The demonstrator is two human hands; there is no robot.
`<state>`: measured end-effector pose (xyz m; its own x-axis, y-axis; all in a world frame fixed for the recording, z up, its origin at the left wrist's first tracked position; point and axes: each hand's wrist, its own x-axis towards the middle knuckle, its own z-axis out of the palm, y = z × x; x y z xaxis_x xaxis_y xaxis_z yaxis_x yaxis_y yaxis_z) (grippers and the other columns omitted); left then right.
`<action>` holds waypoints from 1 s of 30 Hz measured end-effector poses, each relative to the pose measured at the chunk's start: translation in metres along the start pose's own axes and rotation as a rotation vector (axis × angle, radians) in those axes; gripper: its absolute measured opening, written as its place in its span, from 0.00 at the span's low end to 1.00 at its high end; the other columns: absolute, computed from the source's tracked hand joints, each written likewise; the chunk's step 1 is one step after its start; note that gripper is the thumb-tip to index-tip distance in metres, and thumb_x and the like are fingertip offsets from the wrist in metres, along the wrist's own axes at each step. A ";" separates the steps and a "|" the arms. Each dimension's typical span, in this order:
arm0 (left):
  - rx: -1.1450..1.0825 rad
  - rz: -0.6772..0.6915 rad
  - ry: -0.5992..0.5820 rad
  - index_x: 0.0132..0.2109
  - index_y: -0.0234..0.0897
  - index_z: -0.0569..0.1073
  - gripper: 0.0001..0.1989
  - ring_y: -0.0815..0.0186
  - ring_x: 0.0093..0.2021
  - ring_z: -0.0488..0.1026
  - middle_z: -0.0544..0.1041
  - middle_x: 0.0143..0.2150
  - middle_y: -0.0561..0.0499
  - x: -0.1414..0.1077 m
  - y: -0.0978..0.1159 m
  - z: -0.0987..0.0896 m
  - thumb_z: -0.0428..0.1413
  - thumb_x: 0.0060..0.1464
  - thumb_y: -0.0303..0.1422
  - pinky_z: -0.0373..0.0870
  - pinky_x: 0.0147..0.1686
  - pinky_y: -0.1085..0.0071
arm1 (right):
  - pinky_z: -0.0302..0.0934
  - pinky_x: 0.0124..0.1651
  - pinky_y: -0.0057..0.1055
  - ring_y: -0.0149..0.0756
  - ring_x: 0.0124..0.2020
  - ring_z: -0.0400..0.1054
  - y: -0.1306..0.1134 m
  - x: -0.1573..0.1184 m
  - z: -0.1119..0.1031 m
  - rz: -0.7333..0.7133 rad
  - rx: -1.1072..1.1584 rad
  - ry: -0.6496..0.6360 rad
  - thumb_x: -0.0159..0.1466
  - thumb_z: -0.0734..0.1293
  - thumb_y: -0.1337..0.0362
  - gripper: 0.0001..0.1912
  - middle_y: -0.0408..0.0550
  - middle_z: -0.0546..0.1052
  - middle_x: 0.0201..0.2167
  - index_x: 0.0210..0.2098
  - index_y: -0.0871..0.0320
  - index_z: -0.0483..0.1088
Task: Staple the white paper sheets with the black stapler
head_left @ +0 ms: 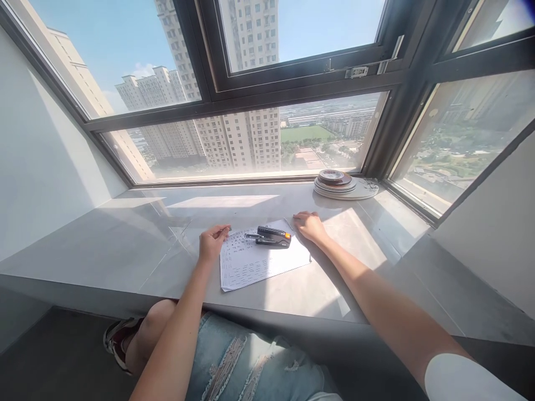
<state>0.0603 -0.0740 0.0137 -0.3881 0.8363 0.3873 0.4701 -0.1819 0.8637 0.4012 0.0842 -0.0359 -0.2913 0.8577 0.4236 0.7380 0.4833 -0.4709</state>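
Printed sheets of paper (246,270) lie on the grey sill, stacked with edges slightly off. A black stapler with an orange patch (272,238) rests on their upper part, its metal end pointing left. My left hand (213,243) is closed in a pinch by the paper's upper left corner. Something small and dark shows at those fingertips, too small to name. Beyond the upper right corner, my right hand (310,225) rests low over the sill with its fingers drawn together. Whatever it may hold is hidden. Neither hand touches the stapler.
Stacked plates (334,186) stand on a pale oval board (365,189) at the back right, against the window. Dark window frames (251,100) border the sill (104,245) behind and at right. Its front edge runs just above my knees in ripped denim shorts (254,356).
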 end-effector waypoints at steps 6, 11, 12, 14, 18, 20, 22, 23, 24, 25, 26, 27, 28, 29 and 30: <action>-0.130 -0.048 -0.055 0.43 0.38 0.84 0.17 0.60 0.35 0.80 0.83 0.34 0.47 0.014 0.007 0.029 0.66 0.52 0.45 0.78 0.38 0.64 | 0.63 0.59 0.46 0.51 0.53 0.69 -0.007 -0.001 -0.009 0.007 0.025 0.011 0.62 0.64 0.69 0.20 0.55 0.77 0.56 0.52 0.60 0.77; -0.148 0.018 -0.128 0.40 0.40 0.84 0.12 0.56 0.44 0.81 0.84 0.42 0.46 0.004 0.001 0.045 0.67 0.52 0.42 0.79 0.46 0.61 | 0.68 0.51 0.41 0.45 0.47 0.72 -0.045 -0.010 -0.031 -0.162 0.314 0.219 0.69 0.62 0.58 0.13 0.52 0.79 0.49 0.47 0.55 0.76; -0.139 0.030 -0.135 0.39 0.40 0.84 0.11 0.56 0.44 0.82 0.84 0.43 0.47 0.001 0.000 0.046 0.67 0.51 0.41 0.79 0.47 0.61 | 0.68 0.49 0.39 0.44 0.47 0.72 -0.056 -0.014 -0.033 -0.228 0.377 0.161 0.70 0.62 0.56 0.14 0.52 0.79 0.50 0.48 0.54 0.76; -0.100 0.046 -0.149 0.38 0.39 0.84 0.10 0.56 0.43 0.82 0.84 0.43 0.47 -0.004 0.000 0.045 0.66 0.52 0.39 0.79 0.48 0.61 | 0.69 0.48 0.37 0.44 0.49 0.73 -0.074 -0.022 -0.033 -0.321 0.430 0.007 0.69 0.65 0.54 0.16 0.51 0.78 0.52 0.52 0.53 0.74; 0.049 0.100 -0.178 0.41 0.41 0.83 0.07 0.58 0.41 0.81 0.84 0.40 0.49 -0.011 0.007 0.038 0.64 0.54 0.36 0.78 0.47 0.61 | 0.70 0.48 0.39 0.47 0.47 0.76 -0.089 -0.034 -0.020 -0.356 0.388 -0.247 0.63 0.72 0.56 0.24 0.50 0.81 0.49 0.57 0.53 0.72; 0.114 0.121 -0.197 0.41 0.43 0.83 0.07 0.58 0.44 0.80 0.84 0.42 0.50 -0.014 0.013 0.034 0.64 0.54 0.34 0.76 0.50 0.60 | 0.70 0.50 0.40 0.47 0.46 0.77 -0.087 -0.035 -0.014 -0.345 0.400 -0.276 0.63 0.71 0.59 0.22 0.50 0.82 0.46 0.56 0.54 0.73; 0.148 0.123 -0.248 0.44 0.45 0.83 0.09 0.58 0.48 0.79 0.84 0.44 0.51 -0.016 0.018 0.032 0.64 0.55 0.34 0.73 0.54 0.59 | 0.70 0.50 0.40 0.47 0.46 0.77 -0.082 -0.034 -0.011 -0.338 0.441 -0.276 0.63 0.71 0.60 0.21 0.49 0.82 0.46 0.55 0.55 0.74; 0.153 0.121 -0.284 0.46 0.46 0.82 0.10 0.58 0.49 0.79 0.84 0.45 0.51 -0.017 0.020 0.031 0.64 0.55 0.35 0.72 0.55 0.59 | 0.70 0.51 0.39 0.47 0.46 0.77 -0.080 -0.033 -0.011 -0.339 0.462 -0.280 0.62 0.71 0.60 0.21 0.49 0.82 0.47 0.55 0.55 0.74; 0.150 0.120 -0.319 0.48 0.46 0.81 0.12 0.58 0.49 0.79 0.84 0.45 0.51 -0.018 0.022 0.031 0.64 0.55 0.36 0.71 0.55 0.59 | 0.70 0.51 0.39 0.46 0.46 0.78 -0.079 -0.033 -0.012 -0.340 0.476 -0.288 0.62 0.71 0.60 0.21 0.49 0.82 0.47 0.54 0.55 0.75; 0.145 0.120 -0.349 0.49 0.47 0.80 0.14 0.58 0.50 0.79 0.84 0.45 0.51 -0.019 0.024 0.030 0.64 0.55 0.38 0.71 0.55 0.59 | 0.70 0.50 0.39 0.46 0.46 0.78 -0.078 -0.032 -0.012 -0.341 0.484 -0.296 0.62 0.71 0.59 0.21 0.49 0.82 0.46 0.54 0.55 0.75; 0.143 0.122 -0.371 0.50 0.47 0.80 0.15 0.58 0.49 0.79 0.84 0.45 0.51 -0.020 0.025 0.030 0.65 0.55 0.39 0.71 0.55 0.59 | 0.70 0.50 0.39 0.46 0.46 0.78 -0.077 -0.032 -0.013 -0.341 0.487 -0.303 0.62 0.71 0.59 0.21 0.49 0.82 0.46 0.54 0.56 0.75; 0.145 0.123 -0.388 0.51 0.47 0.79 0.17 0.58 0.49 0.79 0.84 0.45 0.52 -0.021 0.027 0.030 0.65 0.54 0.40 0.71 0.55 0.59 | 0.70 0.51 0.39 0.46 0.45 0.78 -0.077 -0.032 -0.014 -0.340 0.486 -0.307 0.62 0.71 0.59 0.21 0.50 0.82 0.46 0.53 0.56 0.75; 0.150 0.123 -0.403 0.51 0.47 0.79 0.18 0.58 0.49 0.78 0.84 0.44 0.52 -0.022 0.028 0.029 0.66 0.53 0.41 0.71 0.54 0.60 | 0.70 0.51 0.40 0.46 0.46 0.78 -0.077 -0.032 -0.014 -0.339 0.485 -0.308 0.62 0.71 0.60 0.21 0.50 0.82 0.46 0.54 0.57 0.75; 0.156 0.121 -0.419 0.52 0.47 0.78 0.19 0.58 0.48 0.78 0.84 0.44 0.52 -0.023 0.029 0.028 0.66 0.52 0.41 0.71 0.52 0.60 | 0.70 0.52 0.40 0.46 0.46 0.78 -0.078 -0.032 -0.014 -0.337 0.487 -0.308 0.61 0.71 0.60 0.21 0.50 0.82 0.47 0.54 0.57 0.75; 0.163 0.116 -0.431 0.52 0.47 0.78 0.20 0.57 0.48 0.78 0.84 0.44 0.52 -0.024 0.029 0.028 0.66 0.52 0.41 0.72 0.50 0.61 | 0.69 0.53 0.40 0.46 0.47 0.77 -0.078 -0.032 -0.014 -0.336 0.491 -0.308 0.61 0.71 0.61 0.21 0.51 0.82 0.48 0.54 0.57 0.75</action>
<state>0.1051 -0.0846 0.0209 0.0231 0.9599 0.2794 0.6223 -0.2325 0.7475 0.3615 0.0169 -0.0019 -0.6711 0.6222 0.4032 0.2356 0.6946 -0.6798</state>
